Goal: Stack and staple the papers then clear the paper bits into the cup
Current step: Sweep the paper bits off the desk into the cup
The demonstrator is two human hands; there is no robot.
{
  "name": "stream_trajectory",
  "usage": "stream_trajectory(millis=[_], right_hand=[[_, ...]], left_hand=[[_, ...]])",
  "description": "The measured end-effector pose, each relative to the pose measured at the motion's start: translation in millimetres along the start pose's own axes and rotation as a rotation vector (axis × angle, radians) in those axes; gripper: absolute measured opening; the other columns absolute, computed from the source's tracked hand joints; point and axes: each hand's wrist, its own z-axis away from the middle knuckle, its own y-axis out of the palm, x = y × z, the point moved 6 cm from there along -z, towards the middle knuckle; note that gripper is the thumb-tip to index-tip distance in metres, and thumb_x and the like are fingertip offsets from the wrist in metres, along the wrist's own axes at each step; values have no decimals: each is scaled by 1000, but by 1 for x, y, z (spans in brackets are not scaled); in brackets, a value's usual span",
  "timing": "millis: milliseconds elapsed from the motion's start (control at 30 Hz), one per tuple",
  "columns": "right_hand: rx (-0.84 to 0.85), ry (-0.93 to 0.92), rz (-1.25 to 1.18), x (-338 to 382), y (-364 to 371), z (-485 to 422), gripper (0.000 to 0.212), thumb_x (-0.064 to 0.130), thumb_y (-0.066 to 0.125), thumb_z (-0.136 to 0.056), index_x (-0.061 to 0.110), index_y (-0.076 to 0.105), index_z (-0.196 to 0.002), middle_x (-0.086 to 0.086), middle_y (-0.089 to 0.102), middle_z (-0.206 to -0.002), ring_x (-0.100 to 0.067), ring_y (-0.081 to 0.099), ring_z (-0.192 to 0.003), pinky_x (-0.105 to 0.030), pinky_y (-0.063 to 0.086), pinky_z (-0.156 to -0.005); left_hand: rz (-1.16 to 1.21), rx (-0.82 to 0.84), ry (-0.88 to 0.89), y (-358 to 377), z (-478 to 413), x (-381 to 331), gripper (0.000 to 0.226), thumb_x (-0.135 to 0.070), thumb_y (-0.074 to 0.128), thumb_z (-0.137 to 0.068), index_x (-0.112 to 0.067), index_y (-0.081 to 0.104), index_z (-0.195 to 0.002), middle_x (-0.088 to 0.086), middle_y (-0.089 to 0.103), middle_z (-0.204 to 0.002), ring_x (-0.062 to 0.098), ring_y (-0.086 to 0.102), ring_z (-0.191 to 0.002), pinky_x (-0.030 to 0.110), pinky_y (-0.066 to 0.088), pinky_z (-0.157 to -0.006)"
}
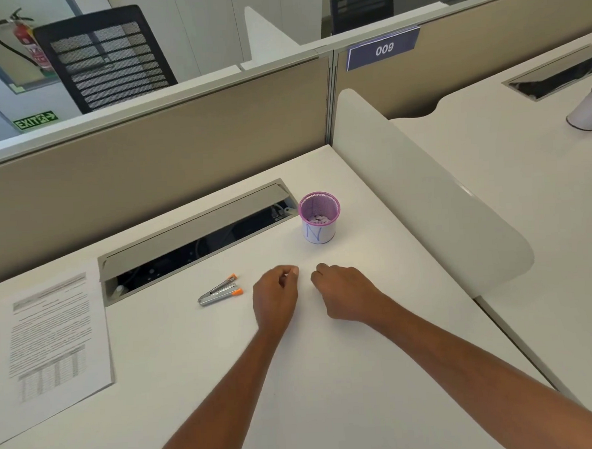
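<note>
The stack of printed papers (pixel 57 340) lies flat at the desk's left edge. A small metal stapler (pixel 219 290) with orange tips lies on the desk (pixel 330 377), left of my hands. A purple mesh cup (pixel 320 219) with a white band stands behind my hands and has paper bits (pixel 318 219) inside. My left hand (pixel 276 295) rests on the desk with fingertips and thumb pinched together, apparently on small white paper bits. Just to its right, my right hand (pixel 342 290) has its fingers curled under, and nothing shows in it.
An open cable tray (pixel 192 243) with a raised grey flap runs along the back of the desk. A white curved divider (pixel 423 197) bounds the right side, with a white cup (pixel 588 109) on the neighbouring desk. A beige partition (pixel 146 146) closes the back.
</note>
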Motion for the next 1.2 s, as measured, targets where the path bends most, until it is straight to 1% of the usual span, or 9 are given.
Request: stream_trajectory(millis=[133,333,433,500,567,733,900,1033,1200], right_hand=[[-31,46,-8,-4,3,0,16,10,50,-95,8,57,-110,-12,60,-108,-38,65,-89,-40,34,-63],[-13,173,-141,-20,6,3,8,15,46,-98,11,54,-99,-12,61,-102,-39,65,-89,-40,38,-67],[-8,339,-472,-44,6,8,9,23,55,-90,14,56,-87,0,65,-89,-26,63,-80,-39,50,-70],[-46,458,-791,-60,5,13,10,21,62,-86,11,64,-85,4,67,-76,-17,61,-66,-33,51,-61],[-73,535,-1021,-70,1,19,10,16,66,-89,6,67,-88,0,67,-70,-13,61,-56,-28,51,-54],[-136,521,-1279,-84,-26,22,16,16,63,-101,13,63,-85,-9,64,-72,-14,61,-58,-28,53,-58],[-227,475,-1280,-89,-60,4,16,20,64,-101,14,67,-87,-7,64,-68,-16,59,-59,-28,53,-57],[-320,472,-1146,-97,-85,-25,17,24,65,-95,10,70,-86,-1,63,-60,-16,56,-54,-30,50,-55],[-390,495,-957,-107,-97,-50,16,21,63,-90,11,73,-83,12,63,-68,-16,56,-64,-34,50,-65]], left_hand=[[-56,26,138,3,19,6,10,-23,71,-101,-24,81,-100,-9,70,-89,12,65,-87,32,53,-81],[-75,52,189,9,26,10,11,-20,77,-95,-28,82,-101,-10,63,-92,9,66,-85,29,54,-80],[-95,57,195,11,26,10,13,-22,80,-93,-30,83,-102,-11,61,-91,9,64,-88,25,50,-81],[-128,52,204,13,28,8,15,-24,81,-92,-33,83,-104,-11,60,-89,10,61,-89,22,46,-80],[-165,51,214,15,29,7,16,-28,81,-92,-36,85,-106,-11,60,-87,11,57,-90,23,44,-79],[-217,18,234,22,29,0,15,-35,83,-90,-38,86,-104,-9,61,-84,14,57,-87,30,48,-77],[-67,-50,132,13,22,7,10,-26,81,-94,-27,78,-104,-9,64,-99,4,67,-86,28,53,-78],[-114,-48,41,7,11,6,20,-33,76,-99,-28,80,-119,-6,68,-106,11,65,-91,26,42,-79],[-145,-46,-33,12,11,5,15,-37,70,-102,-34,83,-109,-4,70,-103,19,68,-99,30,43,-78]])
